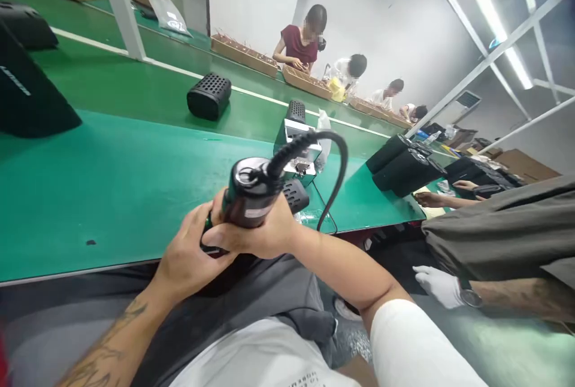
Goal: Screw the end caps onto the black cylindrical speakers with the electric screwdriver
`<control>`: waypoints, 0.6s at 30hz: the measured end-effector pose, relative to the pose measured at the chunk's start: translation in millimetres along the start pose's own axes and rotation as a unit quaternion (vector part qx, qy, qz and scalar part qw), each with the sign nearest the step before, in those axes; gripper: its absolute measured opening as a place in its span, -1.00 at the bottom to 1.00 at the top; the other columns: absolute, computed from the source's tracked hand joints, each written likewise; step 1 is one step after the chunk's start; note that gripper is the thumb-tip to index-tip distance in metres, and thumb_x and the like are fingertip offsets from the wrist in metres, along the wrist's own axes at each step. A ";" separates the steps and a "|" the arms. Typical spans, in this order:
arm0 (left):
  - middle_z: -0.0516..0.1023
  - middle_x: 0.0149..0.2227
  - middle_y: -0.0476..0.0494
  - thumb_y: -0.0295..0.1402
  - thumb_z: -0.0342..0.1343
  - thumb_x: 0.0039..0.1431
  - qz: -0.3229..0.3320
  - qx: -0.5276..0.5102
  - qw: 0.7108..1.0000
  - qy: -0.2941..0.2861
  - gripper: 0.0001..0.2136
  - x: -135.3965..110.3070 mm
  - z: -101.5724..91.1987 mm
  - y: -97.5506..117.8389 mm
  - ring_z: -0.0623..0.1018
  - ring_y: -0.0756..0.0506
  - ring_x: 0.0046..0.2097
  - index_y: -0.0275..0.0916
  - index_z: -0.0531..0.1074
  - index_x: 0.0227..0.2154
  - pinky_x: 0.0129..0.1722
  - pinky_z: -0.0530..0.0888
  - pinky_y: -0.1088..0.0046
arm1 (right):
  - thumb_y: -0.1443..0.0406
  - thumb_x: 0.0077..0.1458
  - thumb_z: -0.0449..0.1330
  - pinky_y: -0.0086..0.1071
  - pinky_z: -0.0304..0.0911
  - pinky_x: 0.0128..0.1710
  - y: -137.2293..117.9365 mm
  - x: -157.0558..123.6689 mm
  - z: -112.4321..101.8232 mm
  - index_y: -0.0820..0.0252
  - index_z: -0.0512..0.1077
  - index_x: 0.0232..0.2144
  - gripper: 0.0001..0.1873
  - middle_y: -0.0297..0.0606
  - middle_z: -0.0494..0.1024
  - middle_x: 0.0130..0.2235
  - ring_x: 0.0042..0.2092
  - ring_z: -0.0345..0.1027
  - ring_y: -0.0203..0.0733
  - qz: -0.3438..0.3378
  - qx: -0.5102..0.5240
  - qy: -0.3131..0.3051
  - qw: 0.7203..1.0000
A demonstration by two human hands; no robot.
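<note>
My right hand (269, 234) is wrapped round a black corded electric screwdriver (249, 207), seen from its back end. Its thick cord (344, 162) loops up and over to the right. Close beside it, my left hand (186, 258) is closed round a dark piece (214, 249) mostly hidden by the fingers, so its kind cannot be made out. The screwdriver's tip is out of sight below the hands. Just beyond my right wrist lies a black perforated casing (296, 195), in front of a small metal box-like device (302, 147).
More black perforated casings (209, 96) stand on the green bench (135, 183). Large black housings stand at left (31, 84) and right (404, 165). A co-worker's white-gloved hand (438, 285) is at right. Several people work behind cardboard trays (245, 54) opposite.
</note>
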State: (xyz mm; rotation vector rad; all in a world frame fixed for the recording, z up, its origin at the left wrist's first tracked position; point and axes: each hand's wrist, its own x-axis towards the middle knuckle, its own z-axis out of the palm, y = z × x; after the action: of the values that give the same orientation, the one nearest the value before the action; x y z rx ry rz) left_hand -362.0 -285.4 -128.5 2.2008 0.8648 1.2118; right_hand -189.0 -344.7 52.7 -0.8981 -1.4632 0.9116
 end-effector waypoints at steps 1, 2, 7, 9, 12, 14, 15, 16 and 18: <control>0.60 0.46 -0.36 0.15 0.49 0.39 -0.004 0.035 0.999 0.031 -0.10 -12.2 3.2 9.5 0.67 -0.58 0.46 -0.08 0.32 0.62 0.47 0.70 -0.24 | -0.43 0.02 0.64 -0.26 0.56 -0.35 -8.6 -2.6 -3.7 -0.01 0.56 -0.43 -0.27 -0.40 0.59 -0.45 -0.43 0.50 -0.20 -0.034 0.014 0.009 0.999; 0.58 0.43 -0.42 0.20 0.49 0.39 -0.008 0.075 0.994 0.074 -0.04 -27.2 6.4 21.4 0.66 -0.62 0.45 -0.11 0.27 0.65 0.49 0.66 -0.33 | -0.36 0.16 0.60 -0.27 0.55 -0.40 -19.6 -5.3 -10.3 -0.02 0.57 -0.38 -0.35 -0.44 0.59 -0.46 -0.48 0.47 -0.22 -0.070 0.028 0.023 0.997; 0.47 0.43 -0.64 0.09 0.32 0.59 -0.024 0.146 0.986 0.079 -0.06 -100.1 21.2 94.4 0.65 -0.59 0.39 -0.27 0.08 0.75 0.25 0.80 -0.24 | -0.11 0.38 0.58 -0.36 0.45 -0.58 -64.2 -8.4 -93.3 -0.04 0.66 -0.22 -0.63 -0.58 0.45 -0.56 -0.66 0.25 -0.31 -0.201 0.046 0.198 0.958; 0.47 0.48 -0.58 -0.17 0.26 0.63 0.011 0.096 0.994 -0.043 -0.22 -104.5 23.5 114.7 0.74 -0.44 0.35 -0.20 0.13 0.74 0.21 0.84 0.02 | 0.06 0.33 0.65 -0.37 0.48 -0.53 -56.1 0.4 -136.2 0.02 0.70 -0.19 -0.72 -0.51 0.52 -0.53 -0.59 0.38 -0.27 -0.215 0.011 0.281 0.935; 0.57 0.52 -0.41 -0.41 0.28 0.47 0.123 -0.033 0.959 -0.253 -0.28 -71.8 20.1 127.3 0.78 -0.27 0.36 -0.11 0.35 0.63 0.30 0.81 0.27 | 0.17 0.32 0.65 -0.34 0.42 -0.54 -25.3 17.6 -183.9 0.05 0.68 -0.23 -0.76 -0.47 0.52 -0.53 -0.58 0.37 -0.24 -0.217 -0.042 0.367 0.904; 0.61 0.54 -0.33 -0.46 0.29 0.42 0.230 -0.057 0.925 -0.298 -0.39 -29.9 14.6 126.0 0.70 -0.27 0.48 -0.08 0.52 0.50 0.51 0.69 0.24 | 0.11 0.34 0.63 -0.30 0.40 -0.55 -5.1 26.7 -201.3 0.02 0.62 -0.27 -0.71 -0.47 0.50 -0.53 -0.58 0.35 -0.22 -0.212 -0.063 0.392 0.893; 0.59 0.57 -0.32 -0.48 0.28 0.42 0.274 -0.031 0.916 -0.291 -0.42 -6.0 11.0 123.3 0.63 -0.31 0.57 -0.07 0.56 0.46 0.64 0.58 0.13 | 0.06 0.35 0.62 -0.27 0.42 -0.54 3.1 30.2 -206.3 0.01 0.60 -0.28 -0.67 -0.47 0.49 -0.52 -0.58 0.35 -0.20 -0.208 -0.069 0.396 0.892; 0.56 0.61 -0.33 -0.49 0.29 0.40 0.296 0.012 0.914 -0.278 -0.38 18.4 7.1 119.7 0.53 -0.37 0.65 -0.07 0.55 0.49 0.73 0.45 0.00 | 0.01 0.35 0.61 -0.26 0.42 -0.54 10.0 33.3 -209.5 0.00 0.58 -0.28 -0.63 -0.47 0.49 -0.52 -0.58 0.35 -0.19 -0.206 -0.075 0.397 0.891; 0.46 0.67 -0.43 -0.46 0.41 0.30 0.256 0.107 0.914 -0.297 -0.16 63.6 -1.0 110.9 0.37 -0.55 0.73 -0.12 0.42 0.63 0.79 0.25 -0.30 | -0.06 0.33 0.62 -0.25 0.42 -0.54 20.7 38.2 -211.9 0.00 0.56 -0.30 -0.57 -0.46 0.50 -0.52 -0.58 0.35 -0.18 -0.200 -0.083 0.389 0.895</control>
State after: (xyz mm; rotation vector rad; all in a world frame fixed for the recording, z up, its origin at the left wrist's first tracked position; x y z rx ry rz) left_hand -304.1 -315.5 -18.5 2.8523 0.1737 0.5664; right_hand 20.2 -290.6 63.0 -0.8923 -0.9593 0.0732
